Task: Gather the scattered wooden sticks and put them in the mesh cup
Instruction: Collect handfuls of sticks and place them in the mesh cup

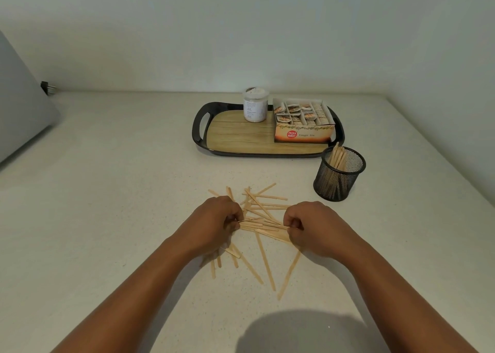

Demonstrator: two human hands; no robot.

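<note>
Fingers of our left hand (218,220) curl round one end of a small bundle of wooden sticks (263,226), and our right hand (308,225) pinches the other end. Loose sticks (263,261) lie scattered on the counter (107,192) around them; farther right stands the mesh cup (338,176), some sticks inside.

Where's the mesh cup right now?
In the head view the mesh cup stands upright on the counter to the right, just off the tray's near right corner, beyond the right hand. Some sticks already stand in it.

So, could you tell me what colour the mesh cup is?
Black, in the head view: mesh cup.
</note>
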